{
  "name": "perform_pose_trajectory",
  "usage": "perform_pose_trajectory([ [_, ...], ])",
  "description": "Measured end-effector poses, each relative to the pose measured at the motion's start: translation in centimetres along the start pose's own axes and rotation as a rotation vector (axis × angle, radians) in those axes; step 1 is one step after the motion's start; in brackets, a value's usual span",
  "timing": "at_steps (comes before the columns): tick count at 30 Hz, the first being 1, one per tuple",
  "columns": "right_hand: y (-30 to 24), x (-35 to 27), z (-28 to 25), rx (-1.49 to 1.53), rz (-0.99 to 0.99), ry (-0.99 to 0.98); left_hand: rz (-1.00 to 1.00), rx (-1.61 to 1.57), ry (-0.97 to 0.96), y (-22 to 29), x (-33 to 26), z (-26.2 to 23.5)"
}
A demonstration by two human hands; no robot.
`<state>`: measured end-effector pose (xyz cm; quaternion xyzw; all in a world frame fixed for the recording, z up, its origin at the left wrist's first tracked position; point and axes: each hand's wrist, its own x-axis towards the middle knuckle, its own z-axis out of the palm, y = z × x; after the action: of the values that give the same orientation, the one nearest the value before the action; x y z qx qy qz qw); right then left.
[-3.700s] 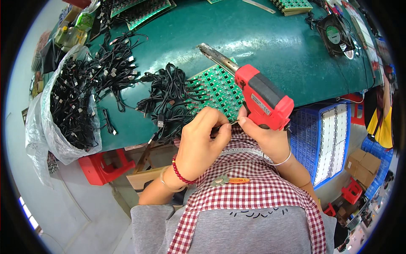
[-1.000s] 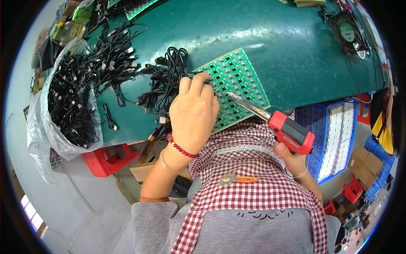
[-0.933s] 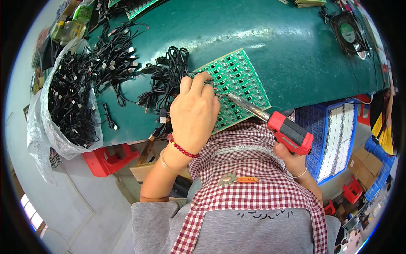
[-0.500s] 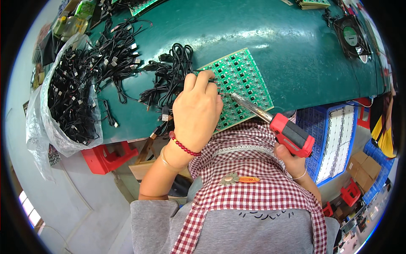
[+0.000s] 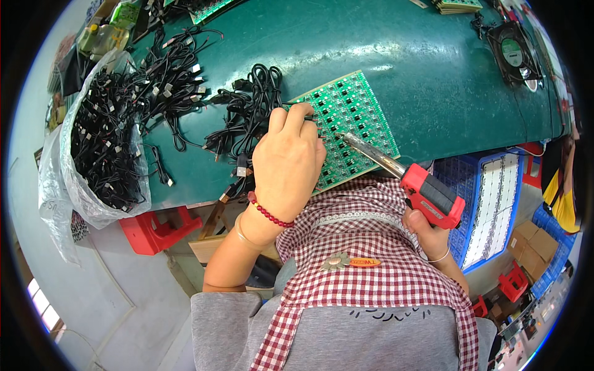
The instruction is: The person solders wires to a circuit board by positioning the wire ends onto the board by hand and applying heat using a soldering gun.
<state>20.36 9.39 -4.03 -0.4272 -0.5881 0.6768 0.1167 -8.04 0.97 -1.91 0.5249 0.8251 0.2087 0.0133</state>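
Observation:
A green circuit board panel [image 5: 359, 105] with rows of small black parts lies near the table's front edge. My left hand [image 5: 289, 157] is over its left side, fingers pinched on the end of a black cable [image 5: 302, 116]. In my right hand [image 5: 427, 232] is a red and black soldering gun [image 5: 433, 195], its metal barrel pointing up and left. The barrel's tip is over the board, a little to the right of my left fingertips; whether it touches cannot be made out. Bundled black cables [image 5: 263, 93] lie just left of the board.
A clear plastic bag [image 5: 139, 191] full of black USB cables stands at the left, with more loose cables [image 5: 173, 80] beside it. A small fan [image 5: 513, 54] and stacked boards [image 5: 456, 6] are at the far right. Below the table are a blue crate [image 5: 473, 207] and a red stool [image 5: 158, 232].
The soldering gun has shifted slightly right and down with my right hand, so its tip is farther from my left fingers. My left hand and the board look unmoved.

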Motion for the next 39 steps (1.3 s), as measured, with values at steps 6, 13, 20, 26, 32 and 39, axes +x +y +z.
perform_pose_trajectory([
  [6, 0.5, 0.2, 0.2, -0.034, -0.061, 0.007, 0.008, -0.037, 0.013, -0.3, 0.0, 0.1],
  [13, 1.0, 0.3, 0.0, -0.096, -0.152, -0.013, 0.000, -0.065, -0.032, -0.4, 0.1, -0.4],
  [20, 1.1, -0.3, 0.0, -0.104, -0.125, 0.000, 0.075, -0.031, -0.091, -0.6, 0.5, -0.7],
  [26, 1.2, -0.5, -0.5, 0.010, 0.002, -0.033, 0.190, -0.003, -0.133, -1.0, 1.0, -0.8],
  [32, 0.1, 0.0, 0.8, -0.058, -0.070, -0.004, 0.206, 0.021, -0.138, -0.7, 0.9, -0.5],
  [39, 0.7, -0.2, 0.0, -0.071, -0.013, -0.073, 0.201, 0.009, -0.132, -0.7, 1.1, -0.6],
])
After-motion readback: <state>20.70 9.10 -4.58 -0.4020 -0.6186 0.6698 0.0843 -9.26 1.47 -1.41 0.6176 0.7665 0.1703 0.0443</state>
